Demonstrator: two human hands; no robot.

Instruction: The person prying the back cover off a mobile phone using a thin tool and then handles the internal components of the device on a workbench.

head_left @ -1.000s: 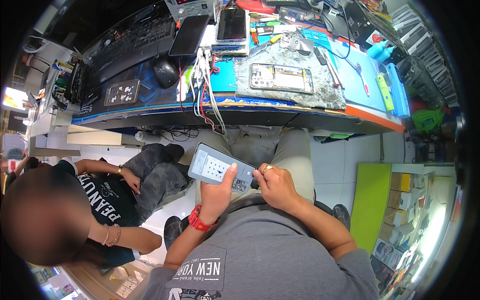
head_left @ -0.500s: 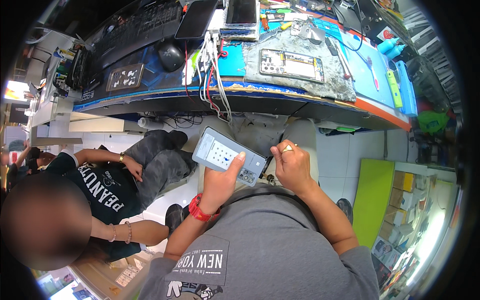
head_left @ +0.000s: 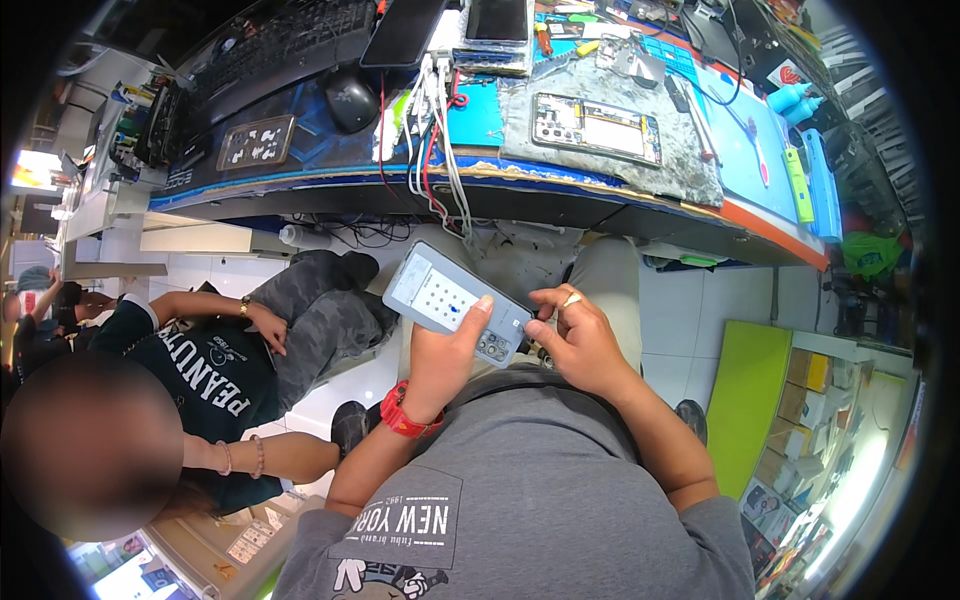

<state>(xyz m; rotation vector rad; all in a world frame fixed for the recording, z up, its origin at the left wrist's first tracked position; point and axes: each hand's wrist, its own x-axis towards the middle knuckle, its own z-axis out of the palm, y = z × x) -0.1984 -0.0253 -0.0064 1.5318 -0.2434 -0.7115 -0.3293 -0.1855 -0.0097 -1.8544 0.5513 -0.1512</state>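
Note:
A blue-grey smartphone (head_left: 505, 322) lies tilted over my lap, its back with several camera lenses facing up. A white sheet with a grid of dots (head_left: 440, 295) covers part of that back. My left hand (head_left: 447, 350) is closed round the phone from the near side, thumb across the back. At its right end, beside the lenses, my right hand (head_left: 585, 345) has thumb and forefinger at the corner, the other fingers curled. Whatever lies under those right fingertips is hidden.
On the workbench ahead, an opened phone (head_left: 597, 130) rests on a stained grey mat (head_left: 680, 170). White cables (head_left: 445, 130) hang over the bench edge. A mouse (head_left: 350, 100) and a clear phone case (head_left: 257, 143) sit left. Another person (head_left: 200, 350) sits close on my left.
My right hand has uncurled from a fist and moved slightly left to the phone's corner. The phone has shifted a little upward in my left hand. The view has tilted slightly.

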